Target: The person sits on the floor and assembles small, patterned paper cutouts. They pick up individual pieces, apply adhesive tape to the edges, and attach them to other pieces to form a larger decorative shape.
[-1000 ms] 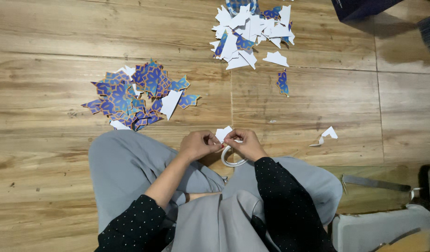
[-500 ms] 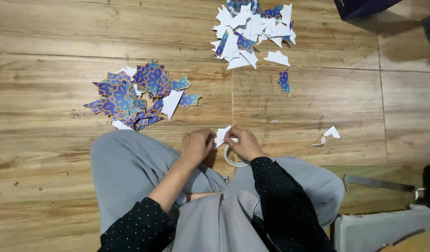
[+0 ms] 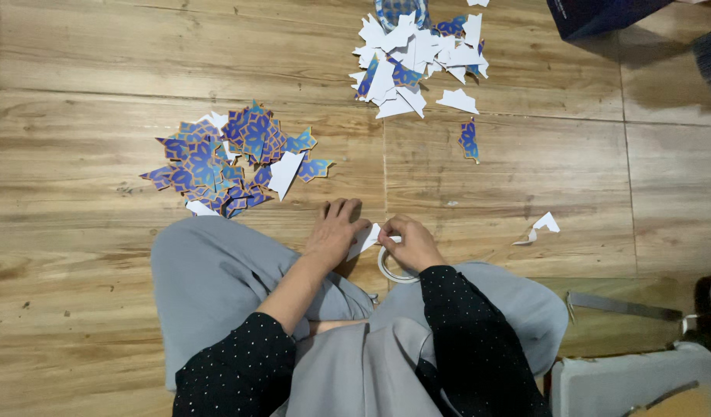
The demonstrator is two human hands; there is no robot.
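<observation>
floor (image 3: 101,93): wood planks | blue pile (image 3: 224,158): patterned paper cutouts, left of centre | white pile (image 3: 417,50): mostly white-side-up cutouts, top centre | blue piece (image 3: 469,139): alone, just below white pile | white scrap (image 3: 542,226): right, well apart | dark box (image 3: 595,14): top right corner

You see even, warm indoor light on the wooden floor (image 3: 101,93), with no glare. Soft shadows pool at its top right corner under the dark box (image 3: 595,11) and beneath your hands. Focus is fairly sharp throughout; the floorboards bow slightly near the edges.
</observation>
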